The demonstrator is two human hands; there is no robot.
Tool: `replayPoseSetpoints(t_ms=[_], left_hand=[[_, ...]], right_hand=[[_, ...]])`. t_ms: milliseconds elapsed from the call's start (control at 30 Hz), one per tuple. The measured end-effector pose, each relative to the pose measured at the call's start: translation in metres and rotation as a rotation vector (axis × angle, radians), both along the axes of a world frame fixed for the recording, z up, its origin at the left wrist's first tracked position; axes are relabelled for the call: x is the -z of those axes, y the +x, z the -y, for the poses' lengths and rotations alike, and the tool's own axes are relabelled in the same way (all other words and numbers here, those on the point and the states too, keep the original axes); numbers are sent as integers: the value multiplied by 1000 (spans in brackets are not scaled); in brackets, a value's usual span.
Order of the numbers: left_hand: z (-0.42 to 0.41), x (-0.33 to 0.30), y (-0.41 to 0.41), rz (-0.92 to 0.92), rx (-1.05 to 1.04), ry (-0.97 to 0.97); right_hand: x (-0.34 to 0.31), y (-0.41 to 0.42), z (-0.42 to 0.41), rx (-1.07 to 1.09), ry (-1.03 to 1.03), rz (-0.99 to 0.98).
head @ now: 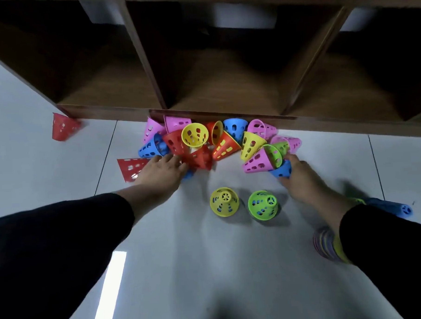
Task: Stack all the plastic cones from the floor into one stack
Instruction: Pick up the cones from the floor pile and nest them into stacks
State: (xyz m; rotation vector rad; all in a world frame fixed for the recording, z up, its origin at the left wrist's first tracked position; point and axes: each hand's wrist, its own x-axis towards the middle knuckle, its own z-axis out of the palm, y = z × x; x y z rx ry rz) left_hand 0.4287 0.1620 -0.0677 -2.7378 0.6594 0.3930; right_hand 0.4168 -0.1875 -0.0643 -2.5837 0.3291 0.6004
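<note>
A heap of several perforated plastic cones (218,142) in pink, blue, red, yellow, orange and green lies on the floor against the shelf's foot. My left hand (160,172) reaches into the heap's left side, fingers spread over red cones (197,158). My right hand (299,177) grips a blue cone (282,169) at the heap's right edge, under a pink cone (258,162). A yellow cone (224,202) and a green cone (262,205) stand upright in front. A multicoloured stack of cones (325,244) lies partly hidden by my right sleeve.
A dark wooden shelf unit (215,74) with open compartments stands right behind the heap. A lone red cone (63,127) lies at the shelf's left corner, another red one (130,167) by my left hand. A blue cone (392,208) lies at the right. Pale floor tiles (197,268) stretch in front.
</note>
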Motion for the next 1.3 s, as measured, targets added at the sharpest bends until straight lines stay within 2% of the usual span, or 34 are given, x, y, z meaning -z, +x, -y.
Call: replayPoseSetpoints(t_ms=[100,167,300,333,400,500,567,667,833,967,1133,1300], left_hand=[[-3,15,-1,6,-23,-39],[-7,22,-6,42,-48,-107],[-10,21,-12,91,-52,-89],[-10,17,-15,109,-90,-169],[-9,4,-23,115,-178,-472],[8,-21,-34,-3,-326,-903],[28,-39,-39,-107,-397,-1037],[57,-60,-51,-204,-408,-1130],[82,-70,-74,-247,-460,-1199],[87,-69,-85,-291,-440,-1145],[89,-60,-87,-312,-436,-980],[85,-31,-84,-276,-405,-889]], right_hand=[[13,-5,0,-33,-35,22],[18,-8,1,20,-34,52],[15,-15,4,148,-22,150],[10,-17,4,173,-18,179],[-3,-22,4,213,-21,235],[-34,-31,1,267,-2,313],[-59,-39,-5,235,36,343],[-92,-56,-12,113,31,298],[-114,-83,-27,-221,-65,156],[-106,-94,-39,-391,-187,16],[-86,-87,-51,-445,-319,-26],[-63,-78,-52,-446,-336,-6]])
